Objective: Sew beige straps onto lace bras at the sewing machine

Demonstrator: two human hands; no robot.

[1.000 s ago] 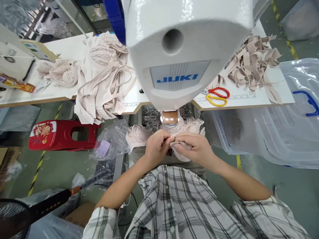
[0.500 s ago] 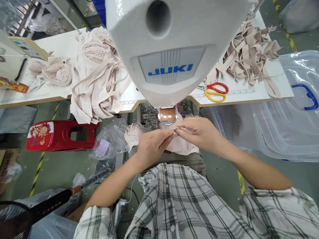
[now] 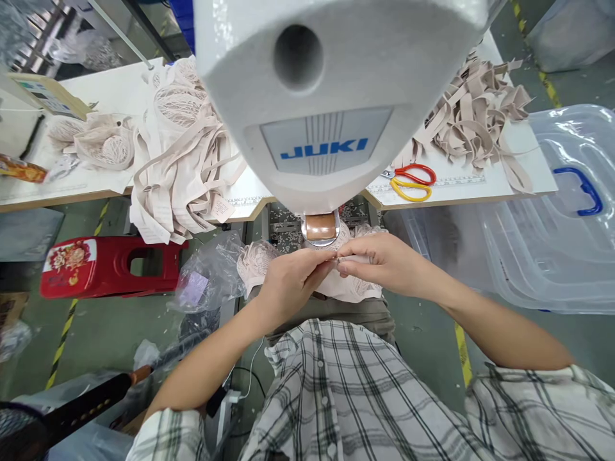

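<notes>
My left hand [image 3: 291, 282] and my right hand [image 3: 379, 262] meet in front of me, each pinching the edge of a pale pink lace garment [image 3: 353, 288] that lies in my lap. Their fingertips touch just below the copper-coloured part [image 3: 320, 227] under the white JUKI sewing machine head [image 3: 327, 102]. Another lace cup of the garment [image 3: 254, 266] hangs to the left of my left hand. The machine head hides the needle area.
A heap of beige lace garments and straps [image 3: 187, 160] lies on the white table [image 3: 96, 89] at left, beige strap pieces [image 3: 475, 115] at right. Red and yellow scissors [image 3: 412, 181] lie near the table edge. A clear plastic bin [image 3: 552, 230] stands right, a red stool [image 3: 106, 266] left.
Both hands have risen with the garment edge toward the machine's underside, and the pinch has tightened; my view has shifted slightly closer to the machine.
</notes>
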